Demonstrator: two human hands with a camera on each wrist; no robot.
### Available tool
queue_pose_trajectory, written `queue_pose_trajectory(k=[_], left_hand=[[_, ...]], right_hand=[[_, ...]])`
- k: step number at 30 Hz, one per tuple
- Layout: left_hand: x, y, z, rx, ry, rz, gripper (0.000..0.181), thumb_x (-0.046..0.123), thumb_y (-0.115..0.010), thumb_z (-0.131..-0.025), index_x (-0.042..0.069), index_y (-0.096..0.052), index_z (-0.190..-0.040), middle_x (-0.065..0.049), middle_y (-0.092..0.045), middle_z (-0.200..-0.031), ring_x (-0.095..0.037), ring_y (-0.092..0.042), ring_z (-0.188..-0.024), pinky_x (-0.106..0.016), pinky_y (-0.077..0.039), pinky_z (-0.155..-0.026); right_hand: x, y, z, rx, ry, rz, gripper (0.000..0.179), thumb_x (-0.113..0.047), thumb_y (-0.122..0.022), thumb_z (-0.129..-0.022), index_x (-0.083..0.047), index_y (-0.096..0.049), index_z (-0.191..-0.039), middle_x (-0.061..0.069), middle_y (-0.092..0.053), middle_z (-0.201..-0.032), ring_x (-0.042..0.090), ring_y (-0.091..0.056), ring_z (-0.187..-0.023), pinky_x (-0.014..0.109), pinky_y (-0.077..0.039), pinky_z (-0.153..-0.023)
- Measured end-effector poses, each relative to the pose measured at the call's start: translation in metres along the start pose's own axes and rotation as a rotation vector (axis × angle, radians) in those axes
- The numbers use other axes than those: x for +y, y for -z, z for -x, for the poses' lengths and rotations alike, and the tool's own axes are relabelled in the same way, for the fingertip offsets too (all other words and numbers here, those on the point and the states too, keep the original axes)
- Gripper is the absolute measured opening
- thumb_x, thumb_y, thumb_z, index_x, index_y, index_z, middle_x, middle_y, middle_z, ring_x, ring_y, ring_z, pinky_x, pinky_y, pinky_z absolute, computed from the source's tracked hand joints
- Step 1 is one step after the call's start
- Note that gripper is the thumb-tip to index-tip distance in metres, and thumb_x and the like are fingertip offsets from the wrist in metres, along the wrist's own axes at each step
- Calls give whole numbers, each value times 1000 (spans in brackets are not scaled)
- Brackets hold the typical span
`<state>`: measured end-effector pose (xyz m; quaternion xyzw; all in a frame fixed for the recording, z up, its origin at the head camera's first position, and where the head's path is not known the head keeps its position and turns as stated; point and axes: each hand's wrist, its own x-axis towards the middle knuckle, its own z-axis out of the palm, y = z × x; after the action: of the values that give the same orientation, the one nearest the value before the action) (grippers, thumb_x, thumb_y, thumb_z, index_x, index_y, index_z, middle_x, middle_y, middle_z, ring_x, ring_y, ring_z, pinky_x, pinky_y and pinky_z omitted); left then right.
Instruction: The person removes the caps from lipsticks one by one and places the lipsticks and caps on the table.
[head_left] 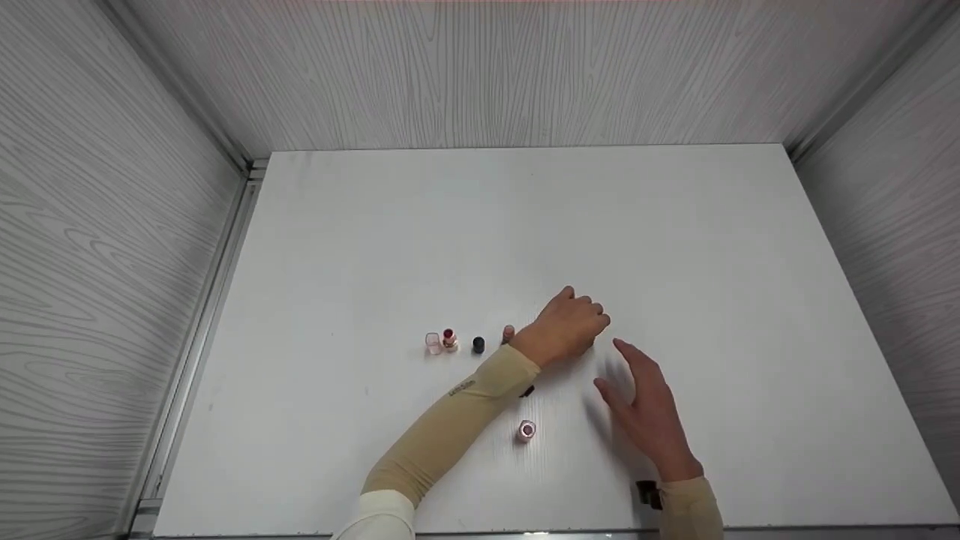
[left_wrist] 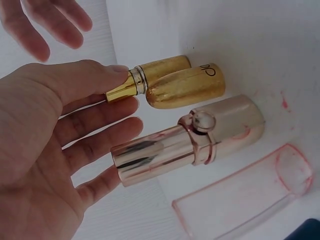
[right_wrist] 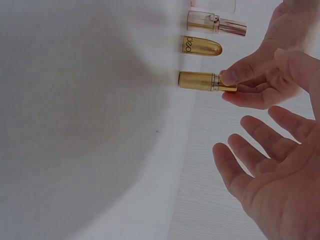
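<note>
Thumb and forefinger of my left hand point(head_left: 568, 326) pinch the narrow shiny end of a gold lipstick tube point(left_wrist: 166, 67), which stands upright on the white table. Beside the tube is its rounded gold cap point(left_wrist: 187, 86), with dark lettering near the base. A rose-gold lipstick point(left_wrist: 227, 125) with a clear base stands close by the left hand's other fingers, then a clear pink-smeared cap point(left_wrist: 245, 192). In the head view the hand hides the gold pieces. My right hand point(head_left: 649, 412) hovers to the right, fingers spread and holding nothing.
Left of the left wrist stand a clear cap point(head_left: 433, 343), an uncapped red lipstick point(head_left: 450, 340), a small black cap point(head_left: 478, 344) and a pinkish-brown lipstick point(head_left: 508, 332), partly behind the wrist. Another pink lipstick piece point(head_left: 526, 430) stands nearer the front. Grained panels enclose the table point(head_left: 480, 217).
</note>
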<state>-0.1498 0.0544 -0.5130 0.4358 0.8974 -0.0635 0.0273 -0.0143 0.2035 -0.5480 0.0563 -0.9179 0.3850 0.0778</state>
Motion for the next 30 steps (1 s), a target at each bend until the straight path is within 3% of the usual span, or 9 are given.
queue_pose_trajectory(k=[14,18,21,25,30], left_hand=[[-3,-4,1,-10,37,145,39,24,-61,-101,22,-52,-139,5,-72,-112,-16,-67,-104,-34,-46,-92],[-10,4,9,1,54,180,42,28,-63,-100,22,-52,-140,5,-71,-112,-16,-66,-106,-35,-44,-95],[-21,22,18,16,74,184,47,29,-64,-99,21,-51,-143,4,-69,-121,-16,-63,-113,-36,-44,-99],[-37,50,35,86,116,161,44,31,-61,-101,21,-54,-143,4,-66,-130,-16,-59,-123,-37,-42,-104],[-41,67,71,268,113,149,29,31,-61,-102,21,-66,-129,4,-71,-120,-16,-63,-116,-35,-46,-98]], right_hand=[[-5,1,-1,-5,27,1,59,-21,-73,-94,-8,-50,-147,16,-54,-145,34,-48,-136,54,-38,-110],[-7,4,-3,-37,1,-2,59,-23,-72,-95,-7,-49,-147,16,-53,-146,35,-46,-138,55,-38,-110],[-9,8,-7,-41,-12,1,59,-24,-71,-96,-7,-48,-148,17,-52,-147,35,-45,-139,57,-37,-111],[-11,12,-14,-35,2,15,59,-23,-70,-96,-7,-47,-148,18,-51,-147,36,-44,-140,56,-36,-112],[-14,13,-12,-45,19,30,60,-24,-70,-96,-8,-47,-149,19,-52,-146,36,-45,-139,56,-38,-111]])
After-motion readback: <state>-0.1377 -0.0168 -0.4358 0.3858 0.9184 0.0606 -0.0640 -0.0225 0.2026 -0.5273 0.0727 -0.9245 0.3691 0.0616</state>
